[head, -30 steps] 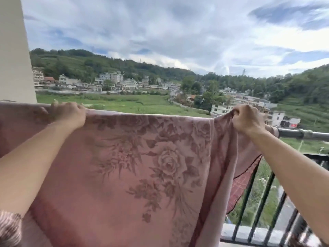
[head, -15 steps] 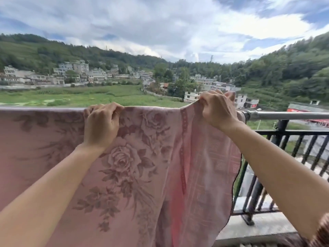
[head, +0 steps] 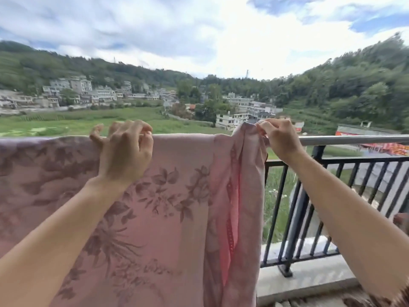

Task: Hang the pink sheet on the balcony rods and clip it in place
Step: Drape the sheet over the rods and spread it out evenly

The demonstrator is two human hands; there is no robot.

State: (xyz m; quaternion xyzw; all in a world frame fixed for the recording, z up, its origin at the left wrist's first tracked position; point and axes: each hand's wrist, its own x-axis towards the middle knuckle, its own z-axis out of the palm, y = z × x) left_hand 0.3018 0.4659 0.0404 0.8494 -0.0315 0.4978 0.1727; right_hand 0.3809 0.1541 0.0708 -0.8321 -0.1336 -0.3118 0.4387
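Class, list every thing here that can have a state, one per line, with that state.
Sheet: draped over the rod, right edge bunched, no clip seen.
Rod: level, left part covered, right part bare.
Left hand: grips the sheet's top edge.
Right hand: pinches the sheet's bunched right edge above the rod.
Railing: upright, below the rod.

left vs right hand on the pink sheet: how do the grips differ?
Left hand curls over the pink sheet where it lies flat on the rod; right hand pinches its bunched end.
Left hand sits level with the rod; right hand holds fabric slightly above it.
Left hand is mid-sheet; right hand is beside bare rod.
Shared: both hold the top edge.
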